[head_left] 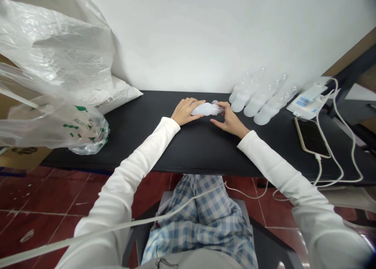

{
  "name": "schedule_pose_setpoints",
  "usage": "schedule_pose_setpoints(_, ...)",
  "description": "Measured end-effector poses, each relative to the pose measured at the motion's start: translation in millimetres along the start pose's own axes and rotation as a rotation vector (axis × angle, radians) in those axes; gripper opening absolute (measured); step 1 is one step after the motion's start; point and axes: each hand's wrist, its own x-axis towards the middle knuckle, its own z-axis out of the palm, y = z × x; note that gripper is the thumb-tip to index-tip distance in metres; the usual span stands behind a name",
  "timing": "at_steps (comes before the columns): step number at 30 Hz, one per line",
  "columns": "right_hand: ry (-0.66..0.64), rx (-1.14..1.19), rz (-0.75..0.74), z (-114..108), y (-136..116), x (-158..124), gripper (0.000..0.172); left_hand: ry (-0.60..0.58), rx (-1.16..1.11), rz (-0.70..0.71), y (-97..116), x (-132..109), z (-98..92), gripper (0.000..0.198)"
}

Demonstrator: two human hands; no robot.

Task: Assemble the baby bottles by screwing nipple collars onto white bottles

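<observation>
A small white bottle-like item (205, 109) with a clear end lies sideways just above the black table (188, 143). My left hand (185, 111) is closed round its wide white end, thumb below and fingers above. At the clear right end is my right hand (230, 121), its thumb and fingers curved about that end, touching it with the fingertips. A small clear round piece shows beside the right fingertips. To the right, several similar white items with clear ends (266, 111) lie side by side against the wall.
A phone (313, 138) with a white cable and a white packet (308, 100) lie at the right. Large plastic bags (58, 57) and a printed clear bag (85, 124) fill the left. A white cable crosses above my lap. The wall (188, 38) borders the table's back.
</observation>
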Motion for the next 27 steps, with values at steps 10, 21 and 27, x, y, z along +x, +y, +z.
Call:
schedule_pose_setpoints(10, -0.177, -0.205, 0.204, -7.6, -7.1, 2.9, 0.076, 0.021, -0.007, 0.122, 2.4, -1.7, -1.1, 0.048)
schedule_pose_setpoints(21, -0.011, -0.132, 0.034, -4.4, -3.8, 0.5, 0.072, -0.008, 0.0, 0.027, 0.8, 0.0, -2.5, 0.054)
schedule_pose_setpoints(27, -0.029, -0.13, 0.023, -6.1, -1.2, 0.8, 0.047, -0.026, -0.027, 0.027, -0.1, -1.1, -1.9, 0.056)
